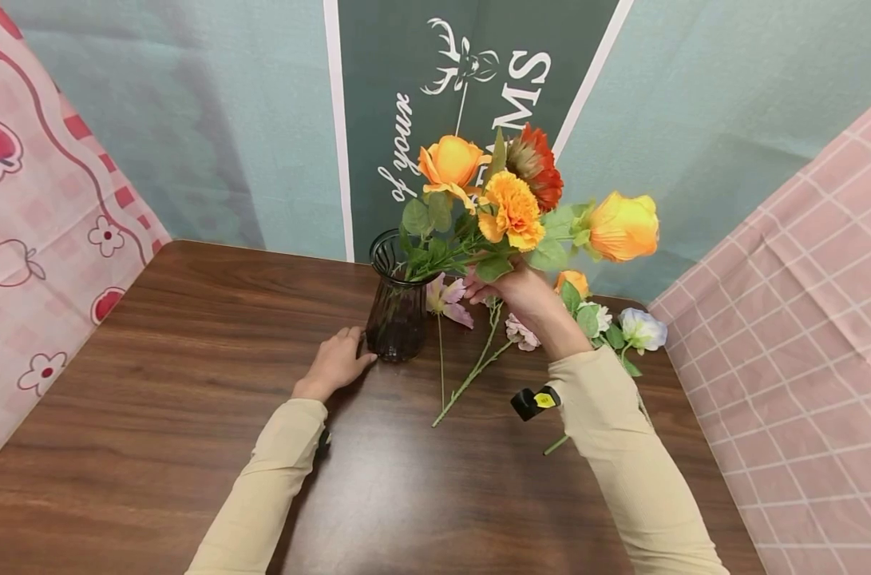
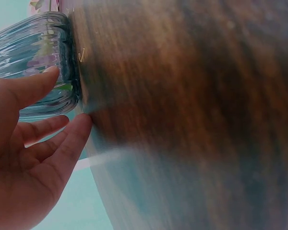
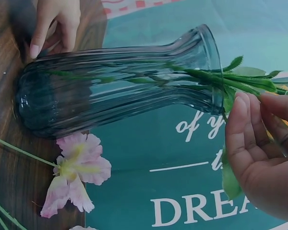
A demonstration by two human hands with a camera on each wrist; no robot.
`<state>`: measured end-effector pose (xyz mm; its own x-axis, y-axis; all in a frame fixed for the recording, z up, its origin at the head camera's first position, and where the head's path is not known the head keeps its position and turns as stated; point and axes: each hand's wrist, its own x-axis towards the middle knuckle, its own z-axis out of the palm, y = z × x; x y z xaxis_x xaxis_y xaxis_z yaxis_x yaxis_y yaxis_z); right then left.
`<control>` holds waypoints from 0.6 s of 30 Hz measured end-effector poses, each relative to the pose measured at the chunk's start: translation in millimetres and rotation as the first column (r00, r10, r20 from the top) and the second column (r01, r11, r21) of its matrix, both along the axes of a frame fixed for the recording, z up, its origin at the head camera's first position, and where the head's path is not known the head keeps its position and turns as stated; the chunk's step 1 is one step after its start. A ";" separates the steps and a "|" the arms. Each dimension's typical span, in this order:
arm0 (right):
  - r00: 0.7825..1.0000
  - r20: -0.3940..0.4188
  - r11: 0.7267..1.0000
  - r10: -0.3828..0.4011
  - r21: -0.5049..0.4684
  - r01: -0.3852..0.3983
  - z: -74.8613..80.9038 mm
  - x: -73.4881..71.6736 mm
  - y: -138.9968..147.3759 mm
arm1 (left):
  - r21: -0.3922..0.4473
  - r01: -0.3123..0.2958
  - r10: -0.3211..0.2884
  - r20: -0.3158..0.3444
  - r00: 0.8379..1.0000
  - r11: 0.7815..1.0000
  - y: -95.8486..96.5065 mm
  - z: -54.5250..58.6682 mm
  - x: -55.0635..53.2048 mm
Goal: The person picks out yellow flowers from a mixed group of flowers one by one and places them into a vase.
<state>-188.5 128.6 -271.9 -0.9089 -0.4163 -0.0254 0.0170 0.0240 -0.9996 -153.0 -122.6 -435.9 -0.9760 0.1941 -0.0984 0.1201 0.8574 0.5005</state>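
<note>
A dark ribbed glass vase (image 1: 397, 319) stands upright on the table, with several green stems (image 3: 182, 72) inside it. Out of its mouth, leaning right, come an orange rose (image 1: 453, 162), an orange carnation (image 1: 514, 212), a red flower (image 1: 545, 172) and a yellow-orange rose (image 1: 622, 227). My left hand (image 1: 338, 359) rests beside the vase's base, fingers relaxed, thumb and fingertips around its lower side in the left wrist view (image 2: 33, 158). Just outside the rim, my right hand (image 1: 524, 299) pinches the flower stems with curled fingers (image 3: 240, 129). Leaves and blooms partly hide its fingertips.
A pink lily-like flower (image 1: 449, 300) and a pale pink bloom (image 1: 523, 332) lie on the table right of the vase. Farther right, beyond my right forearm, lie a white-blue flower (image 1: 643, 330) and an orange bloom (image 1: 573, 282). Cloth hangings border the wooden table (image 1: 191, 399).
</note>
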 end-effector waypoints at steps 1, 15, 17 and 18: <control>1.000 -0.004 1.000 0.002 0.005 -0.002 -0.8 -0.2 -0.7 | 0.000 0.000 0.000 0.002 1.000 1.000 -0.1 0.1 0.0; 0.999 -0.004 0.997 -0.046 0.068 0.046 -10.0 -3.1 -20.6 | -0.006 0.003 -0.003 0.004 1.000 1.000 -0.7 -2.5 -0.2; 0.998 0.002 0.994 -0.056 0.095 0.056 -10.1 -2.6 -21.7 | -0.008 0.004 -0.004 0.003 1.000 1.000 -0.9 -2.8 -0.5; 0.998 0.006 0.993 -0.062 0.105 0.061 -9.8 -2.3 -22.0 | -0.007 0.005 -0.005 0.004 1.000 1.000 -1.0 -2.9 -0.6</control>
